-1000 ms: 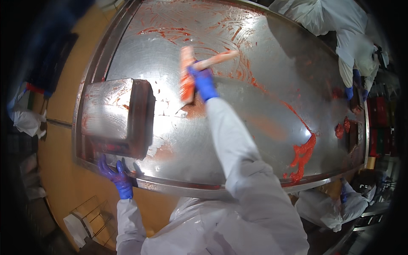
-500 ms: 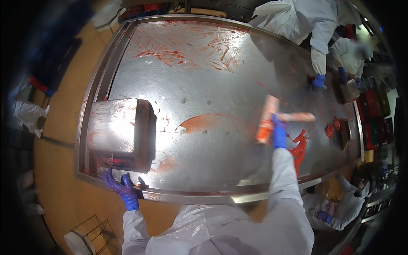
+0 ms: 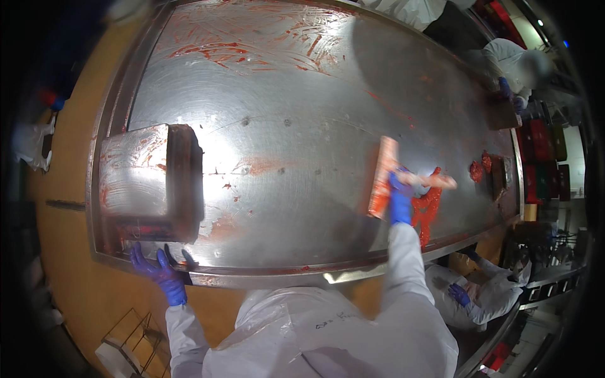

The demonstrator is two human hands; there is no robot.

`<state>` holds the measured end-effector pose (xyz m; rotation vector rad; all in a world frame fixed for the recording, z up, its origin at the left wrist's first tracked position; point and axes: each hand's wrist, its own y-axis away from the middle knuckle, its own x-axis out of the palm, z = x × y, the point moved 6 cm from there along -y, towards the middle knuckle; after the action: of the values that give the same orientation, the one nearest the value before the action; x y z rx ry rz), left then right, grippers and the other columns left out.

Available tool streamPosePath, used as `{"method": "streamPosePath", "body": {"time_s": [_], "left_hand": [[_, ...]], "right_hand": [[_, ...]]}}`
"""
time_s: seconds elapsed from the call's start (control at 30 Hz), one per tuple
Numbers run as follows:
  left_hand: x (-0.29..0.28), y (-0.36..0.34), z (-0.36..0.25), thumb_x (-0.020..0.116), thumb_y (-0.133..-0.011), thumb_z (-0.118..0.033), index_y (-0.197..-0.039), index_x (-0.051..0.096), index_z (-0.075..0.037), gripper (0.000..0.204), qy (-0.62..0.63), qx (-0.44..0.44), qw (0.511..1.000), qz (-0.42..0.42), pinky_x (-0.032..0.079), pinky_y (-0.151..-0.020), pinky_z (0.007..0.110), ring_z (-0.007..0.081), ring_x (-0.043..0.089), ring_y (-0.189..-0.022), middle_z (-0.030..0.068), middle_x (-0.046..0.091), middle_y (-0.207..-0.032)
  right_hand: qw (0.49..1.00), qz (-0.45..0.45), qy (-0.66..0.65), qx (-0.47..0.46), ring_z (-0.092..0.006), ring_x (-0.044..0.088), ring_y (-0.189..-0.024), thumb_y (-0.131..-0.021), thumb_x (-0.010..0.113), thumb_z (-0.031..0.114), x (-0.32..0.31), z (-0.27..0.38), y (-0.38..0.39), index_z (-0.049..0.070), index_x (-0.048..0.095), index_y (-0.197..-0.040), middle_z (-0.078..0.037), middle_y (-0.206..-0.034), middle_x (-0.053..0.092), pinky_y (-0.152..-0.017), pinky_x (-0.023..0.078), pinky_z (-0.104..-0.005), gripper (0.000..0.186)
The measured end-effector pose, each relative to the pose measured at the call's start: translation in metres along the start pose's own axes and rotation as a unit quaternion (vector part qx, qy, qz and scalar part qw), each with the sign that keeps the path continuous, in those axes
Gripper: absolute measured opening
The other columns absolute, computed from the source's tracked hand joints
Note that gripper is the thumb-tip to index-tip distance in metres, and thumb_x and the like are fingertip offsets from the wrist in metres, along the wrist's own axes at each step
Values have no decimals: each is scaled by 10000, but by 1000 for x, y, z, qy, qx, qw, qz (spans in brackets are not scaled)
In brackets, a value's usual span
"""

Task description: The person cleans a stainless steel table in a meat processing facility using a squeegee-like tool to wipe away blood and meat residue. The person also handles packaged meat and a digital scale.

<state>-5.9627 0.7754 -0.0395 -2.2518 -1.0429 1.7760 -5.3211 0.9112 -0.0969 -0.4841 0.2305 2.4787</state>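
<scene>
My right hand point(image 3: 401, 198), in a blue glove, is closed round the handle of a pale T-shaped hand squeegee point(image 3: 382, 179) with red smears on its long head. The head stands over the steel table point(image 3: 271, 214), left of a thick red smear point(image 3: 426, 211); whether it touches the metal is blurred. My left hand point(image 3: 161, 272), also blue-gloved, has its fingers spread at the table's front rim and holds nothing. Just beyond its fingertips sits a large steel box-shaped block point(image 3: 135, 183) on the table's left end.
Red streaks point(image 3: 220, 53) mark the table's far side. Small red lumps point(image 3: 476, 171) lie by a metal block point(image 3: 499, 178) at the right end. Co-workers in white stand at the far right and near right, one with a gloved hand point(image 3: 459, 294). A wire rack point(image 3: 135, 343) stands lower left.
The view has shifted, so the table sits higher and further left. The squeegee has moved slightly relative to the red smear. The curved red smear mid-table is now mostly wiped. My left hand keeps its place.
</scene>
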Motion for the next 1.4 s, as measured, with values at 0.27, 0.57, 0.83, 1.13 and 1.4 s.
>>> {"method": "streamPosePath", "body": {"time_s": [0.27,0.57,0.83,1.13,1.4], "left_hand": [[12,0,15,628,-828,-207,-1301,432,12,557,264,-52,963,-1,252,-1081,440,319,345,-1278,168,400,-1342],[-102,5,154,557,-867,-180,-1298,440,-43,468,294,-37,955,20,300,-1050,443,303,341,-1284,169,360,-1365],[-140,31,345,539,-892,-143,-1289,458,-59,413,368,-212,905,9,310,-1042,425,256,374,-1270,112,407,-1347],[-121,-159,396,545,-875,-116,-1215,520,-45,348,412,-50,907,69,305,-1061,386,293,393,-1252,148,451,-1283],[-103,-263,521,538,-882,-155,-1254,487,-50,390,362,-96,905,200,291,-1072,369,264,397,-1263,129,457,-1289]], "right_hand": [[992,-117,-42,-24,-164,564,-767,-745,706,96,-101,-20,18,40,568,-963,-47,-867,580,-719,483,-306,264],[968,170,-164,-78,-102,513,-833,-772,676,102,160,226,189,72,557,-1014,-12,-913,526,-764,434,-260,271],[912,195,-90,-350,-70,501,-755,-806,676,83,314,381,371,77,571,-870,33,-794,536,-719,431,-241,123],[881,245,-372,-158,-149,595,-705,-797,649,40,490,393,414,108,519,-849,-32,-764,589,-691,488,-309,156],[875,228,-418,-87,-166,566,-629,-783,630,7,670,421,437,110,492,-906,-46,-711,556,-594,478,-300,212]]}}
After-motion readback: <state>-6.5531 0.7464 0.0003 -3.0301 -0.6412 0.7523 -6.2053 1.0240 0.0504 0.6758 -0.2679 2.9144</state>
